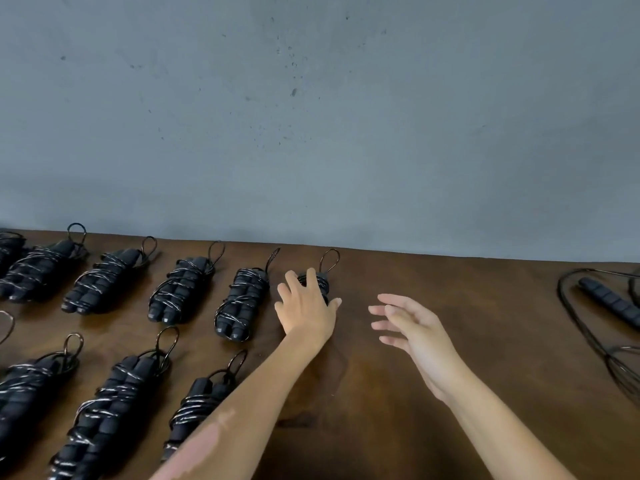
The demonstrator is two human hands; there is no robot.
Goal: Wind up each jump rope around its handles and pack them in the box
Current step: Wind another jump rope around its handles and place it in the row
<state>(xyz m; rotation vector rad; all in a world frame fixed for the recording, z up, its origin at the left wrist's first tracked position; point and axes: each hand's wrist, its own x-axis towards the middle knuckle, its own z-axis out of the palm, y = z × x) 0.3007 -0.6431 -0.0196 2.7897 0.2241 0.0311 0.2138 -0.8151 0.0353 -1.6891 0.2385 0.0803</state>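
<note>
Left hand (306, 308): forearm enters from 7 o'clock and extends toward 1 o'clock. Palm faces down, fingers spread and slightly curled, draped over a wound rope (320, 280); the thumb points toward 3 o'clock. Whether the fingers clamp or only rest on it cannot be told.

Right hand (412, 327): forearm enters from 5 o'clock and extends toward 11 o'clock. Hand is open and empty, palm turned toward 9 o'clock, fingers loosely extended and separated, apart from the left hand.
</note>
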